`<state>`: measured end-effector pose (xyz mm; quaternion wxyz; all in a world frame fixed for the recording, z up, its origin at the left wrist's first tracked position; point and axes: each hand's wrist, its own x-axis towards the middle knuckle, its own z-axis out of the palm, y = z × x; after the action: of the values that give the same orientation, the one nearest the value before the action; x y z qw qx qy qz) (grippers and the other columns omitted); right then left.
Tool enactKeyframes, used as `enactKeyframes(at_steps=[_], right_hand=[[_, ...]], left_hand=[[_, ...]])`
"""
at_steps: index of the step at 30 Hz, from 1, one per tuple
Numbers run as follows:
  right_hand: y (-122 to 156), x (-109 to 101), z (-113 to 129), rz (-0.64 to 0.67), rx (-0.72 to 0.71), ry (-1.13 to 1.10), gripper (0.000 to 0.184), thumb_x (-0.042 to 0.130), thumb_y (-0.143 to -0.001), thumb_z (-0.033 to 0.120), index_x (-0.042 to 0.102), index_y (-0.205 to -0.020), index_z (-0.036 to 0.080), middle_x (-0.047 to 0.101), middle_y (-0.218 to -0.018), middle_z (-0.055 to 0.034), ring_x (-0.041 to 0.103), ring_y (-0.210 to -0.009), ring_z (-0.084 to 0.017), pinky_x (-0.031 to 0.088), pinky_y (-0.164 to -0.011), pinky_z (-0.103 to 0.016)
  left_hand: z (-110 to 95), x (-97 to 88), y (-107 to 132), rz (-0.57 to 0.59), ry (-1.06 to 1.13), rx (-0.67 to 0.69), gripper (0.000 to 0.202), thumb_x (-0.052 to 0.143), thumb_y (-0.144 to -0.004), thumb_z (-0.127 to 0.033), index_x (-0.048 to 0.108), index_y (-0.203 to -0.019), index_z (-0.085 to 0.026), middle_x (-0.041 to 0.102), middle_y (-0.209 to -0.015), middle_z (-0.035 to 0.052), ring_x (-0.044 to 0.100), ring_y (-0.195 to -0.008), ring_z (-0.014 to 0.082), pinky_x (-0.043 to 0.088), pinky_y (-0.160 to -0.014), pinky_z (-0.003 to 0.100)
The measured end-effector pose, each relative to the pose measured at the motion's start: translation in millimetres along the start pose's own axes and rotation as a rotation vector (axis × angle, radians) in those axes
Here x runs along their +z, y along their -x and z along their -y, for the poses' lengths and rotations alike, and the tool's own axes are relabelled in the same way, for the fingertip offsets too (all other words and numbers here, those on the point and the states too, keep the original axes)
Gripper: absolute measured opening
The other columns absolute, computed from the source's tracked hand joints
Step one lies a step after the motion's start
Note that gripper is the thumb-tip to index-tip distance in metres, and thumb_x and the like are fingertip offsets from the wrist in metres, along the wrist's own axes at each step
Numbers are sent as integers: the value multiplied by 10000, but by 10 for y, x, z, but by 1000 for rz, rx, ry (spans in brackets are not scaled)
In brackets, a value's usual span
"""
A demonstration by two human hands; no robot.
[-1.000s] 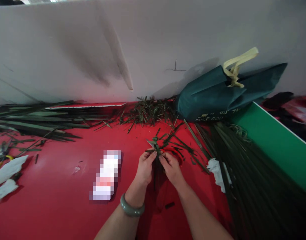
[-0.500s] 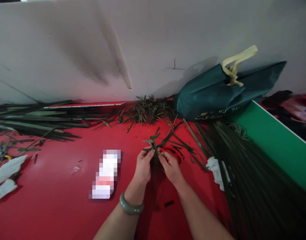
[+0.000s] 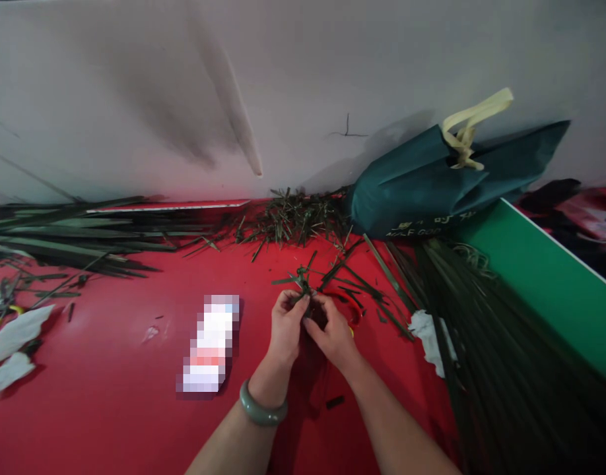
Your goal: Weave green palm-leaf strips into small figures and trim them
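Above the red table, a small woven piece of dark green leaf strips (image 3: 303, 284) is held between both hands. My left hand (image 3: 286, 326), with a bangle (image 3: 260, 406) on its wrist, pinches the piece from the left. My right hand (image 3: 335, 333) closes on its lower right side, thumb close to the left fingertips. Where the strips pass behind the fingers they are hidden. Red-handled scissors (image 3: 351, 305) lie partly behind my right hand. Short cut strips (image 3: 362, 280) are scattered just beyond it.
A blurred-out phone (image 3: 208, 343) lies left of my hands. Pliers (image 3: 4, 300) and white tissue (image 3: 18, 336) are at far left. Leaf trimmings (image 3: 300, 218) pile by the wall near a dark green bag (image 3: 416, 178). Long leaf strips (image 3: 481, 343) spread at right beside a green panel (image 3: 545, 284).
My right hand has drawn in to the left, bringing its fingertips against the piece. The strips at the top have shifted, with one now pointing left. My left hand has hardly moved.
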<state>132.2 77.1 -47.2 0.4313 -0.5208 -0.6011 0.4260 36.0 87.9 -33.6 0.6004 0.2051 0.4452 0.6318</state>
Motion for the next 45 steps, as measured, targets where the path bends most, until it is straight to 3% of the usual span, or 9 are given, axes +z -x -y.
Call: enactKeyframes(at_steps=[5, 9, 16, 23, 29, 36, 45], right_hand=[[-32, -2, -30, -20, 42, -112, 226, 482, -740, 218, 522, -962, 198, 619, -913, -48, 579, -834, -179, 442, -780, -333], [-48, -23, -22, -84, 69, -217, 127, 469, -766, 259, 543, -838, 186, 615, -785, -23, 571, -751, -160, 447, -720, -299], [-29, -33, 29, -3, 81, -232, 154, 478, -772, 320, 558, -791, 190, 573, -699, 10, 527, -665, -139, 428, -633, -255], [-41, -34, -7, -222, 122, -302, 212, 511, -751, 351, 535, -882, 185, 595, -799, -19, 541, -709, -142, 437, -664, -268], [-67, -55, -25, -271, 144, -448, 171, 583, -695, 330, 561, -787, 187, 594, -723, 2, 546, -672, -136, 448, -673, -284], [-64, -54, -20, -290, 166, -473, 149, 574, -705, 328, 559, -735, 182, 568, -670, 16, 516, -622, -123, 432, -627, -258], [-58, -42, 0, -242, 153, -420, 158, 554, -721, 326, 548, -677, 174, 533, -603, 30, 475, -581, -113, 406, -584, -238]], left_hand=[[-3, 15, 18, 20, -91, 35, 133, 662, -602, -189, 537, -625, -150, 586, -639, -31, 539, -624, 73, 415, -653, 193], [0, 19, 30, 53, -83, 24, 115, 649, -627, -213, 603, -714, -155, 619, -708, -11, 554, -676, 85, 419, -697, 208], [27, -28, -3, 60, -123, -39, 166, 637, -638, -266, 663, -732, -132, 660, -718, 31, 575, -686, 124, 431, -709, 243], [22, -5, 12, 106, -141, -15, 155, 618, -656, -264, 662, -749, -147, 654, -722, 15, 567, -696, 122, 423, -720, 241], [15, 21, 33, 162, -246, -68, 153, 622, -643, -252, 663, -736, -138, 642, -690, 15, 558, -678, 133, 424, -709, 253], [14, 58, 47, 179, -174, 37, 223, 617, -646, -182, 612, -868, -166, 635, -841, 25, 564, -804, 131, 413, -793, 253], [38, 4, 42, 176, -376, 145, 204, 606, -647, -197, 619, -847, -158, 649, -802, 45, 584, -753, 156, 442, -734, 269]])
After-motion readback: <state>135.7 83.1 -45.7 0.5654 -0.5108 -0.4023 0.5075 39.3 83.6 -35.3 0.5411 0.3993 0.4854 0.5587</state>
